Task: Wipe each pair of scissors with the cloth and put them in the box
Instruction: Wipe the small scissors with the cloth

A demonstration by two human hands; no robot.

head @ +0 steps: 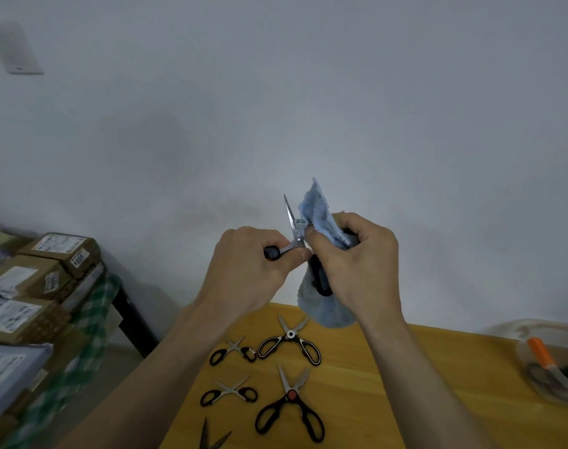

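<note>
Gripping one black handle of an opened pair of steel-bladed scissors (295, 231), the left hand (247, 270) holds them raised above the yellow wooden table (373, 384). The right hand (353, 260) pinches a fluffy light-blue cloth (318, 215) around one blade. Best to stroke from pivot to tip, fingers behind the edge. On the table below lie four more black-handled scissors (289, 343), unwiped by the look of it; the clear plastic box (519, 332) sits at the table's right end.

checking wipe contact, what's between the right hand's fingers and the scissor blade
The blue cloth: head view shows the right hand pressing a fold of it onto the blade.
</note>
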